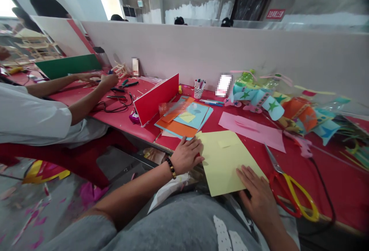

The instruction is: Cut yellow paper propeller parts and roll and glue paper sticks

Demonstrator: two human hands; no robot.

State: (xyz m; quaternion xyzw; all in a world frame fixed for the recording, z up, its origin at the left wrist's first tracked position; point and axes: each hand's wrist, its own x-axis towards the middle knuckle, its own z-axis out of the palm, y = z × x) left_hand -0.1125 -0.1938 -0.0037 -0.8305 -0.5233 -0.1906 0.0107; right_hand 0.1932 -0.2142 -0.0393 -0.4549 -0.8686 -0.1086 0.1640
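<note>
A sheet of pale yellow paper (223, 166) lies at the table's front edge, its near corner reaching past it toward my lap. A small rectangular cut or flap shows near its far side. My left hand (188, 155), with a dark bead bracelet at the wrist, rests on the sheet's left edge, fingers stretched out. On the right part of the sheet my right hand (255, 185) lies with fingers extended, the thumb near the sheet's lower edge. Scissors (281, 174) with red and yellow handles lie just right of that hand. Beyond them is a pink paper sheet (253, 130).
Blue and orange paper sheets (184, 126) lie behind my left hand, beside a red divider (157, 99). Farther back stand a pen cup (198, 89) and a phone (224, 85). Decorated plastic bottles (268, 97) and a pink glue gun (301, 143) occupy the right. A co-worker (34, 112) sits left.
</note>
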